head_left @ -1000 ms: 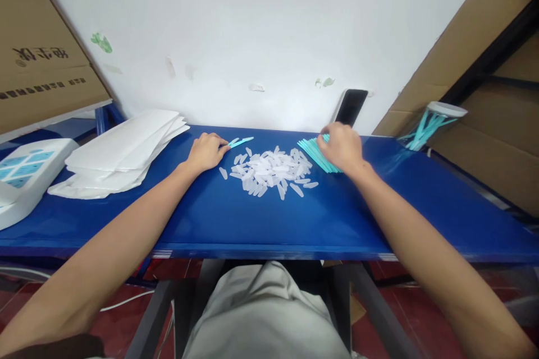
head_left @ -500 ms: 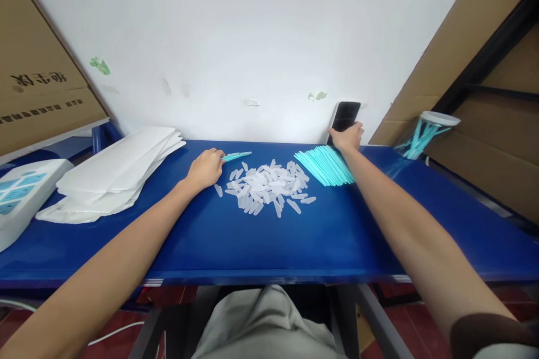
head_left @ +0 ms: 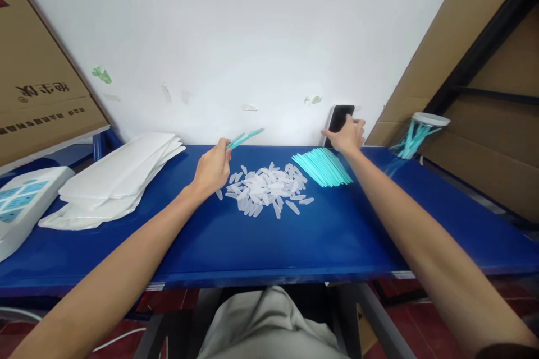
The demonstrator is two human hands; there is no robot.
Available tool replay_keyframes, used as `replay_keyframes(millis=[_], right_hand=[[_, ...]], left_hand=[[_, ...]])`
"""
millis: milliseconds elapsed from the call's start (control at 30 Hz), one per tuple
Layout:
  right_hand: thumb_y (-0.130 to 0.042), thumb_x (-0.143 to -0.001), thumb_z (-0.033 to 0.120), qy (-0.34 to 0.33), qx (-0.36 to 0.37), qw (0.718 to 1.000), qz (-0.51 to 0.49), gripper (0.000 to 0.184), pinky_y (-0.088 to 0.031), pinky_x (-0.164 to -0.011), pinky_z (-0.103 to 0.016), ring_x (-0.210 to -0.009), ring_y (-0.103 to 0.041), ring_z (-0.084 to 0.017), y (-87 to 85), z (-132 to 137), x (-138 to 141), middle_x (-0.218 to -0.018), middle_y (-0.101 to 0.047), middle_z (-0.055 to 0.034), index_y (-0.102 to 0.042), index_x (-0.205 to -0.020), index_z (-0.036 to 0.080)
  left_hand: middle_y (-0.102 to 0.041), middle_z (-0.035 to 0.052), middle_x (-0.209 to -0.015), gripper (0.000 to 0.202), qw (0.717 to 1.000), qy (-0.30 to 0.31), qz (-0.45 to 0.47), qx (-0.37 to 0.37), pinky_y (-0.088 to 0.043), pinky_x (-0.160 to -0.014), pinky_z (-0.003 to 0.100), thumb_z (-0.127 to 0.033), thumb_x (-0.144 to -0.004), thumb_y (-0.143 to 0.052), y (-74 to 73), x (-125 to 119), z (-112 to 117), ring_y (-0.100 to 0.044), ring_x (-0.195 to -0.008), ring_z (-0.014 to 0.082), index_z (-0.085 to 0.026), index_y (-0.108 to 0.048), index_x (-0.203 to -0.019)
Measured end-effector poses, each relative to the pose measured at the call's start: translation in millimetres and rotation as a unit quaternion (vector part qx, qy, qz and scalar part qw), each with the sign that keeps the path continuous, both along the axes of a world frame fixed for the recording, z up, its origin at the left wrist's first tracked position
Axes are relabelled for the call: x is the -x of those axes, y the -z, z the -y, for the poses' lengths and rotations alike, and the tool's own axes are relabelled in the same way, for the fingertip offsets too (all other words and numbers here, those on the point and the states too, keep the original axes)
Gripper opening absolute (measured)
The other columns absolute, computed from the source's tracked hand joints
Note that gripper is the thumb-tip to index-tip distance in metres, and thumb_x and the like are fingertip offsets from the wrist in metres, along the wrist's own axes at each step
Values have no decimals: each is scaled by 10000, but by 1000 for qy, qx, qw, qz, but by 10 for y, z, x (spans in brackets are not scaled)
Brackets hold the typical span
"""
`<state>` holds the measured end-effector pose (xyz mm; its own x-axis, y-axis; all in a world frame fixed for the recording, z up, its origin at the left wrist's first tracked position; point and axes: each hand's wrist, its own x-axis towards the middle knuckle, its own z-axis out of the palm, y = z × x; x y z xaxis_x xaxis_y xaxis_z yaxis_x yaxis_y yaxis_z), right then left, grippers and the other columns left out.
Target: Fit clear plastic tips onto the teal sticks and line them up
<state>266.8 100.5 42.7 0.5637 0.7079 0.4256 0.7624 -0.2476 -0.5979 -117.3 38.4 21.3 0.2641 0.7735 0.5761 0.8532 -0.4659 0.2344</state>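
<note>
My left hand (head_left: 213, 169) is closed on a teal plastic stick (head_left: 245, 137) and holds it lifted off the blue table (head_left: 261, 241), tip pointing right and up. Just right of that hand lies a pile of small clear plastic caps (head_left: 265, 188). Further right is a fanned bundle of teal sticks (head_left: 323, 166). My right hand (head_left: 347, 136) reaches past the bundle to a black phone (head_left: 338, 117) leaning on the white wall, fingers on its lower edge and side.
A stack of white sheets (head_left: 115, 176) lies at the left, with a white device (head_left: 19, 202) beyond it. A clear jar of teal sticks (head_left: 415, 136) stands at the right. Cardboard boxes (head_left: 40, 95) flank both sides.
My left hand has raised the teal stick off the table. My right hand left the stick bundle and reached back to the phone against the wall.
</note>
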Motion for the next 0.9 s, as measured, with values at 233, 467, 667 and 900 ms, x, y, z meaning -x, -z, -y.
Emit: replay_keyframes(millis=[233, 467, 667, 900], right_hand=[[-618, -995, 473, -469, -158, 867, 62, 358, -495, -1046, -465, -1176, -642, -272, -172, 1022, 1149, -1277, -694, -101, -724, -1243, 239], [-537, -1067, 424, -570, -265, 777, 9, 321, -535, -906, -407, -987, -685, -211, -67, 1307, 1689, -1010, -778, -44, -791, -976, 249], [-596, -1015, 537, -498, -235, 832, -68, 527, -426, -629, -312, -553, -489, -133, 120, 1326, 1593, -564, -566, 21, -655, -615, 200], [-438, -1096, 428, -505, -313, 801, -66, 391, -501, -793, -352, -830, -634, -183, 152, 1413, 1570, -862, -665, -44, -666, -859, 215]], left_hand=[[-631, -18, -737, 194, 969, 164, 91, -160, -425, -572, 267, -343, -1089, -350, 69, -313, 271, -574, -557, 139, -226, -499, -1128], [-688, -13, -731, 269, 947, 201, 147, -201, -464, -551, 226, -411, -1113, -364, -4, -401, 515, -613, -546, 109, -223, -533, -1022], [-695, -7, -736, 242, 946, 224, 117, -202, -471, -592, 221, -328, -1096, -416, -22, -418, 521, -632, -589, 101, -201, -603, -1009], [-765, 27, -927, 181, 951, 195, 172, -168, -546, -717, 263, -327, -1104, -394, 31, -421, 545, -722, -773, 138, -224, -523, -1177]])
